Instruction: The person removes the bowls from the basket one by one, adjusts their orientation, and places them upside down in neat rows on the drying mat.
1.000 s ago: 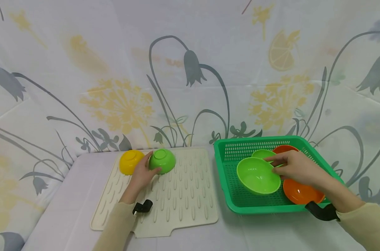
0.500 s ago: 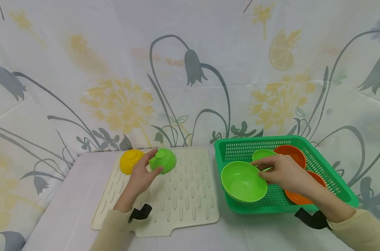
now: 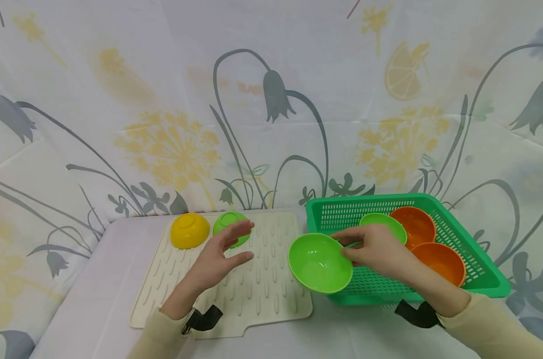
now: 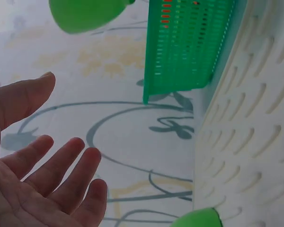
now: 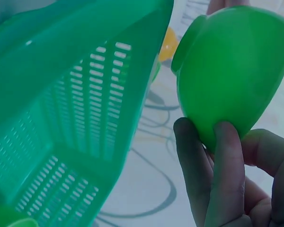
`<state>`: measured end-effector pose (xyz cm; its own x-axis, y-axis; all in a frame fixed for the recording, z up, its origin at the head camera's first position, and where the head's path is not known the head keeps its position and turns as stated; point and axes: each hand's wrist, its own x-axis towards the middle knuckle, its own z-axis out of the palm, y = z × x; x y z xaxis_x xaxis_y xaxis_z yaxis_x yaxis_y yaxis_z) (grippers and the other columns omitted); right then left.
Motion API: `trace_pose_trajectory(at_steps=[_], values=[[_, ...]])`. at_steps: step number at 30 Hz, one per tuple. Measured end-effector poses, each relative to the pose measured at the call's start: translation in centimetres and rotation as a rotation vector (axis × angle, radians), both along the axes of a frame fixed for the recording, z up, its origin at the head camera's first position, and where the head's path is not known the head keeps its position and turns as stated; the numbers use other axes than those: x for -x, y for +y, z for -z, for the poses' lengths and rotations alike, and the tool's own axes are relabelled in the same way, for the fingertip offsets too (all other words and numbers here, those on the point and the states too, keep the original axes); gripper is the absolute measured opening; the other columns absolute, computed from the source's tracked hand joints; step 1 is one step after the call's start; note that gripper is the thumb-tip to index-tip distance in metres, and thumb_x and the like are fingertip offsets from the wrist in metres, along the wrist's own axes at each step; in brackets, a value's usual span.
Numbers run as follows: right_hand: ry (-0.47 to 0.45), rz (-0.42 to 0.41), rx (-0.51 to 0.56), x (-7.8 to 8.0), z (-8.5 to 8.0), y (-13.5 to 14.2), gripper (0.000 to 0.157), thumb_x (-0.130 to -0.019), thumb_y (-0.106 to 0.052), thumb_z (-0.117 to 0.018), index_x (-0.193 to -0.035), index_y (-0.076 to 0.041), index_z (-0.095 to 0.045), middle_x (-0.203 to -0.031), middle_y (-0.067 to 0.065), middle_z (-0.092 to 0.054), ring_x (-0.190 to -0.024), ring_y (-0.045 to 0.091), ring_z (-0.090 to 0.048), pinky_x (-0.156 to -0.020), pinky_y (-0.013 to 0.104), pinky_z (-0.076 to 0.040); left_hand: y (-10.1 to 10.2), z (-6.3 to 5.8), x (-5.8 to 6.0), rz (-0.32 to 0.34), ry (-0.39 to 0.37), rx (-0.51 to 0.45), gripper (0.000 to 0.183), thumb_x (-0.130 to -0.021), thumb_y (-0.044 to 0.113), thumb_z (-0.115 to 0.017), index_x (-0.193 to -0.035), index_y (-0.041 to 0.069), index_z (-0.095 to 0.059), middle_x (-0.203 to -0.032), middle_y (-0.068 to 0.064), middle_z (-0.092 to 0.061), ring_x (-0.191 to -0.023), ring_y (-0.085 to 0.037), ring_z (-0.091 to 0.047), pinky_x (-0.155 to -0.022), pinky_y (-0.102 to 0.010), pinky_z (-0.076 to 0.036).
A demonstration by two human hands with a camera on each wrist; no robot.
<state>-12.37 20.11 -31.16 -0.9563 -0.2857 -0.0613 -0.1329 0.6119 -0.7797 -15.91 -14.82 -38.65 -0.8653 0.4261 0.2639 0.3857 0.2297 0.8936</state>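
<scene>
My right hand [image 3: 379,249] pinches the right edge of a green bowl [image 3: 319,264], holding it hollow side up between the basket and the drying mat [image 3: 271,294]. In the right wrist view the thumb and fingers close on the side of this bowl [image 5: 232,71]. My left hand [image 3: 217,262] is raised over the mat, its fingers apart and holding nothing; the left wrist view shows its spread fingers [image 4: 80,165]. Behind it an upside-down green bowl [image 3: 226,221] sits on the mat, partly hidden by the hand. A yellow bowl [image 3: 189,232] lies upside down to its left.
The green slotted basket [image 3: 365,299] stands on the right of the cloth-covered table. Inside are a green bowl [image 3: 390,224] and two orange bowls [image 3: 417,224], hollow side up. A flower-printed cloth [image 3: 271,149] hangs at the back.
My right hand has carried the green bowl leftward out from over the basket. My left hand has let go of the upside-down green bowl, moved slightly right and toward me, and spread its fingers.
</scene>
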Motion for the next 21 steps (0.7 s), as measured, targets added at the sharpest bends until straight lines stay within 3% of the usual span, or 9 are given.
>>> trace_pose_trajectory(at_steps=[11,16,21], values=[[-0.048,-0.017,0.089,0.9,1.4,-3.1,0.033,-0.09,-0.006,-0.066,-0.122,-0.003,-0.07,-0.107,0.01,-0.071,-0.086,0.019,-0.072,-0.068,0.033,-0.061,1.4,-0.2,-1.8,0.197,-0.054,0.0,0.072,-0.088,0.009,-0.076,-0.151,0.012,-0.041,-0.15,-0.006,-0.047,-0.135,-0.03,-0.046,-0.109,-0.055,-0.037],[-0.045,-0.015,0.125,1.3,2.0,-4.0,0.033,-0.091,-0.003,-0.065,-0.123,-0.002,-0.069,-0.108,0.011,-0.071,-0.087,0.019,-0.071,-0.069,0.034,-0.061,1.7,0.0,-2.3,0.219,-0.093,0.013,0.08,-0.086,0.011,-0.079,-0.153,0.01,-0.037,-0.152,-0.008,-0.044,-0.134,-0.032,-0.046,-0.107,-0.051,-0.04],[-0.038,0.002,0.138,1.8,2.6,-5.0,0.034,-0.091,-0.001,-0.063,-0.125,-0.001,-0.068,-0.112,0.012,-0.07,-0.09,0.019,-0.071,-0.069,0.033,-0.061,1.7,0.0,-2.5,0.198,-0.107,0.007,0.09,-0.082,0.012,-0.083,-0.156,0.01,-0.032,-0.152,-0.011,-0.043,-0.133,-0.031,-0.047,-0.105,-0.044,-0.045]])
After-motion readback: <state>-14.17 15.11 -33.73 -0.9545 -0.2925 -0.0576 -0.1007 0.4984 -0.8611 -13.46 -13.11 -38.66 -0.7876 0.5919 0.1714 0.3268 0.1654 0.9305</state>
